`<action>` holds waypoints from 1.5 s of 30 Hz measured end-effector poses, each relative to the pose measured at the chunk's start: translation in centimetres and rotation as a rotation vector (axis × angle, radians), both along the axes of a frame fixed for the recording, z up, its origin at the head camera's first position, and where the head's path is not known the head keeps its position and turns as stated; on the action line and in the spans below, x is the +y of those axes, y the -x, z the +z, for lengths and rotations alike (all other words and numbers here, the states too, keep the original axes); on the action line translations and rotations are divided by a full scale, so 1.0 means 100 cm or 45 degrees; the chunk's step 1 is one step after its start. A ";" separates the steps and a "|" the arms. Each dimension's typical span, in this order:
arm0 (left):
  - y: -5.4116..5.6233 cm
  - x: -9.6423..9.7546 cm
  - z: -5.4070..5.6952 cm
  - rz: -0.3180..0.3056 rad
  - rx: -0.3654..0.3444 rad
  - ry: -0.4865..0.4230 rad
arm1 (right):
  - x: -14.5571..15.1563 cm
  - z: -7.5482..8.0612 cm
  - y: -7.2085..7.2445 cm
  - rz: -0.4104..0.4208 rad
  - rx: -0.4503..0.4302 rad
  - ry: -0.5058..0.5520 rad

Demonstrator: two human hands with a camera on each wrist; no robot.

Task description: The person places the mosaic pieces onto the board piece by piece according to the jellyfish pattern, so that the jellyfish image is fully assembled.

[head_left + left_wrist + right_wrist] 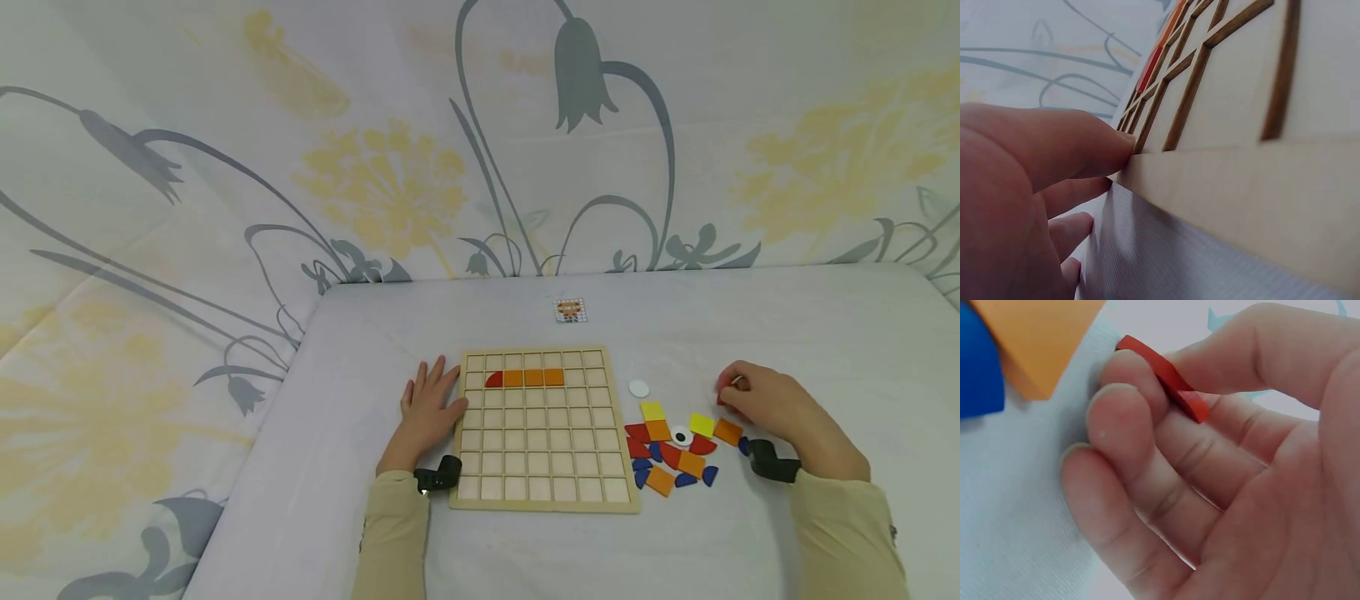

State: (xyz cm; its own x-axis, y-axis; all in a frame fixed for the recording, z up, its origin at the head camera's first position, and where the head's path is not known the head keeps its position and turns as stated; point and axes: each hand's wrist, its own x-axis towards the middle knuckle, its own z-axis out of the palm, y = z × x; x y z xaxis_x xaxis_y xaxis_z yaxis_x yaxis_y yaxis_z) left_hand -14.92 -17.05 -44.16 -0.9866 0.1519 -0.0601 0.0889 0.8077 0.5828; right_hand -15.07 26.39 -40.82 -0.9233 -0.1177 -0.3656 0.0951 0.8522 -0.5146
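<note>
Red thin tile sat pinched in the right hand; bracing the square pale-wood grid at nine o'clock suited the spread left hand.

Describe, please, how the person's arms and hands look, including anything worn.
The left sleeve and right sleeve are beige, ending near the wrists. A left wrist device and a right wrist device, both small and black, are worn there. The left hand and right hand are ungloved.
</note>
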 end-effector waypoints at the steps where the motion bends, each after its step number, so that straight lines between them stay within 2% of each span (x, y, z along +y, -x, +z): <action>1: 0.000 0.000 0.000 0.000 0.001 -0.003 | 0.000 0.000 0.000 -0.003 0.011 0.003; 8: -0.001 0.000 0.003 0.004 -0.008 -0.012 | -0.002 0.002 0.001 -0.028 0.106 0.000; 17: -0.001 -0.002 0.002 0.004 -0.009 0.000 | -0.014 0.003 0.000 0.025 0.239 -0.014; 23: -0.002 -0.002 0.001 0.010 -0.010 0.004 | -0.025 0.002 -0.001 -0.023 0.263 0.056; 29: -0.001 0.001 0.001 0.008 -0.002 -0.014 | -0.042 -0.002 0.002 0.000 0.348 0.087; 35: -0.001 0.001 -0.002 0.021 0.000 -0.012 | -0.061 -0.004 0.006 0.049 0.379 0.111; 45: 0.000 -0.001 -0.002 0.028 -0.008 -0.008 | -0.100 0.001 0.017 0.100 0.384 0.236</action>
State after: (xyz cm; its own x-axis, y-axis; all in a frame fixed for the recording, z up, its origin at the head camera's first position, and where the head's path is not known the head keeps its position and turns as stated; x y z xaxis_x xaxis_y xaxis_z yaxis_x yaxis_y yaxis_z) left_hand -14.92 -17.13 -44.38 -0.9892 0.1309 -0.0652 0.0679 0.8059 0.5881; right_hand -16.80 16.37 -40.70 -0.9719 -0.2313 -0.0443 -0.1464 0.7406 -0.6558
